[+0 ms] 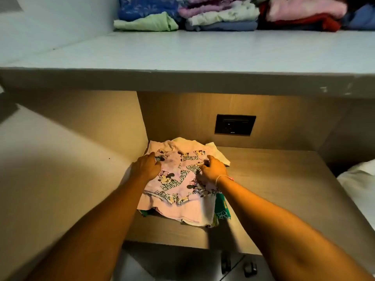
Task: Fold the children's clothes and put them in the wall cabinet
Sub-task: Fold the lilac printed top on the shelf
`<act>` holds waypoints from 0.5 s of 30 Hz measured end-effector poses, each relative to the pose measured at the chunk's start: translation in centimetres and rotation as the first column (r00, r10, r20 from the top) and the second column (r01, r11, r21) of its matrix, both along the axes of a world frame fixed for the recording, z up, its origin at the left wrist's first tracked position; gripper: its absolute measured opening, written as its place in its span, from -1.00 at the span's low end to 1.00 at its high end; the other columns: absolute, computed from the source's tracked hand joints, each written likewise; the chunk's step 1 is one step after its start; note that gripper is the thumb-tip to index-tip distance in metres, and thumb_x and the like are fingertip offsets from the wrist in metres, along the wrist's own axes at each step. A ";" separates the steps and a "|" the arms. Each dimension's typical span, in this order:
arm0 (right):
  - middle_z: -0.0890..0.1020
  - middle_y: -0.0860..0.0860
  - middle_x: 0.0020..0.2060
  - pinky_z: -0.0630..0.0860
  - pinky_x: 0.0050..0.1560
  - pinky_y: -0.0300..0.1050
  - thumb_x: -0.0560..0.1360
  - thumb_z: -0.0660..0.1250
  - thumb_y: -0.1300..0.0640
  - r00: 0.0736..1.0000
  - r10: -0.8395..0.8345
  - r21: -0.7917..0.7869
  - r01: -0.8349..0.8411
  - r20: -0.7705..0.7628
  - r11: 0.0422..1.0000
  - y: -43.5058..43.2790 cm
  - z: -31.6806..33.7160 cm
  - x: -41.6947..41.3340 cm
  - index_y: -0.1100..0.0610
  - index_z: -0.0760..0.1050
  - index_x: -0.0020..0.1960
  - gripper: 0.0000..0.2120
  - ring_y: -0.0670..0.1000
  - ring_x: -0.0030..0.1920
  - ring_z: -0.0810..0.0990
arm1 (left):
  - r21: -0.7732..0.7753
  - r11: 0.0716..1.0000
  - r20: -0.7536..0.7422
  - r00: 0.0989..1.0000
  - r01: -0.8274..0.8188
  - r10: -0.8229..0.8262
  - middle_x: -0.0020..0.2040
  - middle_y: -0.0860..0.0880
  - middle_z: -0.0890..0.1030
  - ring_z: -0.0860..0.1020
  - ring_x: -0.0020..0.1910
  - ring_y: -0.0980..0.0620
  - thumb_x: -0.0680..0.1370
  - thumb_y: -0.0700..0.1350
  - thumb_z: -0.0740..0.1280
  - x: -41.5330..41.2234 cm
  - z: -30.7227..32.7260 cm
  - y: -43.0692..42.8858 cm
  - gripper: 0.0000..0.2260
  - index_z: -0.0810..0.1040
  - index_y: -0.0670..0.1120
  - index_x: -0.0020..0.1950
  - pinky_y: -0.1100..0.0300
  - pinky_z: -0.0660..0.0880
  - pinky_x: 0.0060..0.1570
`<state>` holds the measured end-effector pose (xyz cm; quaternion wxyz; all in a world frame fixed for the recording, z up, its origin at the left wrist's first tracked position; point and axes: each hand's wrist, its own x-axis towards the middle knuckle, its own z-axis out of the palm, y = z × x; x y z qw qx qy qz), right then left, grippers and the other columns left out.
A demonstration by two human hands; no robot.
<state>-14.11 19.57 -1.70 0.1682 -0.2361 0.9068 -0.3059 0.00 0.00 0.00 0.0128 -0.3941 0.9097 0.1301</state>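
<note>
Nearest me, both forearms reach forward over the front edge of the wooden shelf (pixel 263 199). On it, toward the left side against the left wall, lies the pink shirt (pixel 178 185), printed with cartoon mice and lettering. It sits on top of a small pile; a green garment (pixel 222 209) shows from under its right edge and a pale cloth (pixel 218 154) shows past its far right corner.

My left hand (pixel 146 167) rests flat on the shirt's far left part, fingers spread fairly wide and gripping nothing; I judge it is there to pin the fabric so that it does not slide. My right hand (pixel 213 169) sits at the shirt's far right edge with fingers curled in, and they seem to pinch a bit of the pink cloth, though I cannot tell for sure. That hold would suit drawing a side or sleeve inward for a fold.

The shirt's long axis runs from the shelf's front edge toward the back wall. Its hem looks to be toward me and the neck toward the back, but I am not certain.

Behind it, a dark socket (pixel 235 124) sits in the back wall. Above, on the white upper shelf (pixel 182 53), folded clothes (pixel 223 15) are stacked along the back.
</note>
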 end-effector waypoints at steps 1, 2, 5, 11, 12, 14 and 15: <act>0.52 0.18 0.32 0.43 0.29 0.06 0.54 0.28 0.00 0.998 -0.039 0.001 0.039 0.046 0.999 -0.6 -0.2 -0.6 0.15 0.30 0.44 -0.48 0.24 0.29 0.49 | 0.046 0.999 0.027 1.000 -0.017 0.016 0.44 -0.18 0.41 0.39 0.38 -0.24 0.61 0.10 0.14 -0.4 0.0 -0.3 -0.53 0.29 -0.08 0.47 -0.16 0.33 0.34; 0.52 0.18 0.32 0.43 0.29 0.06 0.54 0.28 0.01 0.992 -0.083 0.011 0.082 0.093 0.997 -0.9 0.0 -0.8 0.15 0.29 0.44 -0.48 0.25 0.29 0.48 | 0.080 0.996 0.041 0.999 -0.035 0.032 0.44 -0.19 0.40 0.38 0.38 -0.25 0.61 0.10 0.13 -0.8 -0.1 -0.4 -0.53 0.30 -0.09 0.46 -0.16 0.32 0.36; 0.54 0.20 0.26 0.47 0.23 0.08 0.50 0.30 0.04 0.962 -0.193 0.004 0.196 0.195 0.981 -1.6 0.1 -2.0 0.15 0.35 0.36 -0.53 0.26 0.22 0.51 | 0.170 0.982 0.043 0.996 -0.087 0.081 0.43 -0.20 0.41 0.37 0.38 -0.27 0.62 0.13 0.09 -1.8 -0.3 -1.0 -0.53 0.33 -0.09 0.45 -0.16 0.28 0.38; 0.67 0.14 0.03 0.51 0.01 0.02 0.38 0.46 -0.03 0.918 -0.285 -0.056 0.311 0.276 0.949 -2.8 0.0 -3.7 0.14 0.61 0.10 -0.64 0.16 0.02 0.58 | 0.230 0.957 0.061 0.984 -0.177 0.168 0.39 -0.20 0.46 0.42 0.32 -0.29 0.60 0.24 0.08 -4.2 -0.4 -2.6 -0.46 0.40 -0.10 0.40 -0.15 0.32 0.34; 0.68 0.12 0.00 0.53 0.02 0.03 0.39 0.45 -0.05 0.924 -0.276 -0.066 0.303 0.266 0.951 -2.9 -0.1 -3.8 0.10 0.63 0.05 -0.68 0.17 0.02 0.60 | 0.253 0.947 0.063 0.980 -0.199 0.189 0.37 -0.21 0.47 0.43 0.31 -0.30 0.59 0.25 0.09 -4.5 -0.6 -2.8 -0.45 0.41 -0.12 0.38 -0.15 0.33 0.34; 0.70 0.11 -0.07 0.54 -0.02 0.02 0.45 0.40 -0.07 0.944 -0.251 -0.091 0.275 0.216 0.957 -3.1 -0.3 -4.0 0.07 0.65 -0.06 -0.78 0.16 -0.01 0.62 | 0.267 0.938 0.041 0.975 -0.219 0.216 0.36 -0.21 0.47 0.44 0.30 -0.30 0.58 0.26 0.13 -4.8 -1.2 -3.1 -0.44 0.41 -0.13 0.37 -0.13 0.35 0.32; 0.70 0.09 -0.10 0.55 -0.05 0.01 0.47 0.38 -0.08 0.952 -0.237 -0.112 0.261 0.192 0.959 -3.2 -0.4 -4.2 0.05 0.65 -0.10 -0.80 0.15 -0.04 0.63 | 0.266 0.940 0.020 0.977 -0.212 0.214 0.36 -0.21 0.48 0.45 0.30 -0.29 0.57 0.24 0.16 -4.9 -1.5 -3.2 -0.45 0.42 -0.13 0.38 -0.12 0.37 0.30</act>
